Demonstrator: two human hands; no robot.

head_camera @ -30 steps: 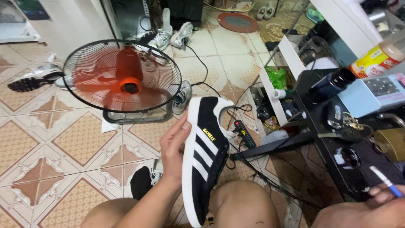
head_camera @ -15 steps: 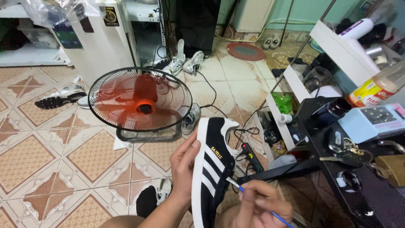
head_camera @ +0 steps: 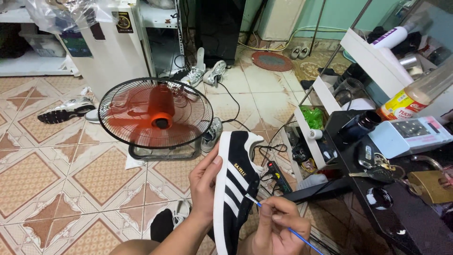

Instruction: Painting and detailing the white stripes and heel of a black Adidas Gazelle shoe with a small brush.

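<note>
My left hand [head_camera: 204, 182] grips a black suede sneaker [head_camera: 234, 186] with white side stripes and a white sole, holding it on its side at the bottom centre of the head view. My right hand [head_camera: 278, 230] pinches a thin blue-handled brush [head_camera: 283, 225], and the brush tip touches the sneaker's side just beside the stripes. My bare knees show at the lower edge of the view, under the shoe.
A red floor fan [head_camera: 155, 115] spins on the tiled floor ahead. Loose sneakers [head_camera: 68, 109] lie around, with another pair [head_camera: 207, 73] farther back. A power strip and cables [head_camera: 278, 172] lie right of the shoe. A black table [head_camera: 401, 208] at right holds keys, a padlock, and a bottle.
My right hand came in from the lower right with the brush and now has its tip on the sneaker's side. The view rose, and the shoe has stayed in my left hand.
</note>
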